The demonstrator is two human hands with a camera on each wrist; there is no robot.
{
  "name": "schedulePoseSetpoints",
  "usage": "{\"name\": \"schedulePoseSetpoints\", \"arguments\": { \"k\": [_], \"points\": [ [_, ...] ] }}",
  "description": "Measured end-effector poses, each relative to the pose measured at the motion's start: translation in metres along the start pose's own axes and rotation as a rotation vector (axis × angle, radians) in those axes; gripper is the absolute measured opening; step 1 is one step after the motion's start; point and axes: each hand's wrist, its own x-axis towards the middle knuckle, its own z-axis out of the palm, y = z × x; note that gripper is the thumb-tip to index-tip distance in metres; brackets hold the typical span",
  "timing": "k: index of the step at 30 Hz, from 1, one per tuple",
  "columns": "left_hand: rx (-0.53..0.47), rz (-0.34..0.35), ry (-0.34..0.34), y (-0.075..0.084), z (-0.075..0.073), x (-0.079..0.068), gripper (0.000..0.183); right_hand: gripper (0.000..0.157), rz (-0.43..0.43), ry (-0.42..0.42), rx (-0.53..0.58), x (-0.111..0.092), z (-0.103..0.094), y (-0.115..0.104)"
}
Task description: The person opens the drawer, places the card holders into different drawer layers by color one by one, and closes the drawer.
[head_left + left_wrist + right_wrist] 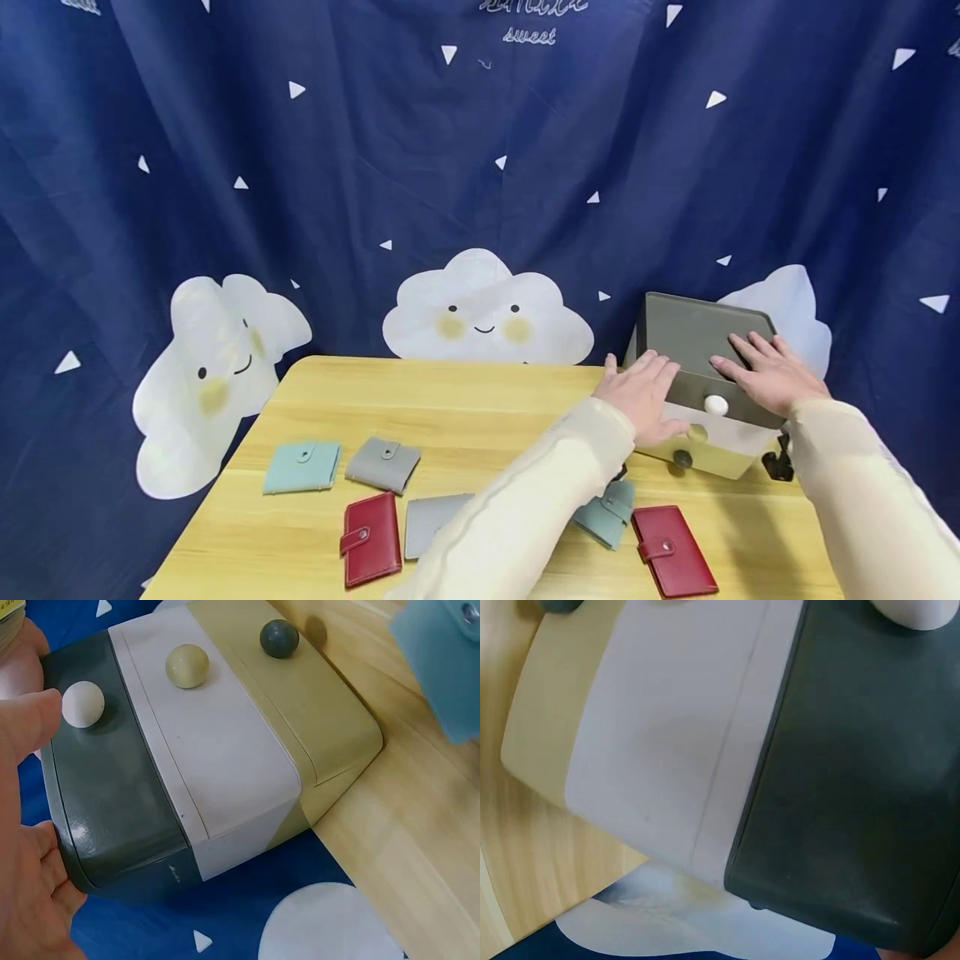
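A small three-drawer box (705,333) stands at the table's back right corner, its tiers dark grey, white and yellow. My left hand (641,393) lies at its left front edge with fingers extended. In the left wrist view, the thumb is close to the white knob (83,704) of the dark grey drawer (124,795). Over the right part of the top rests my right hand (776,375), fingers spread and straight. The right wrist view shows mostly the dark grey drawer (847,780) and the white drawer (667,735); only a sliver of that hand shows.
Snap card wallets lie on the wooden table (450,396): a light blue one (302,467), a grey one (384,464), a red one (372,540), another grey one (433,521) partly behind my left sleeve, a teal one (606,512) and another red one (675,550). A blue curtain (450,167) hangs behind.
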Motion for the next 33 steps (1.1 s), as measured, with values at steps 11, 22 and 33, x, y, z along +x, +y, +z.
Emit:
{"name": "schedulePoseSetpoints", "arguments": {
  "k": [11, 22, 33],
  "points": [
    [-0.042, -0.01, 0.046, -0.034, 0.005, -0.017, 0.084, 0.09, -0.011, -0.023, -0.01, 0.018, 0.012, -0.033],
    [-0.139, -0.021, 0.109, -0.067, 0.016, -0.035, 0.081, 0.093, 0.0, -0.002, -0.044, 0.033, 0.025, -0.064],
    [-0.11, -0.026, 0.129, -0.096, 0.012, -0.061, 0.084, 0.088, -0.024, 0.018, -0.053, 0.041, 0.025, -0.105]
  ]
}}
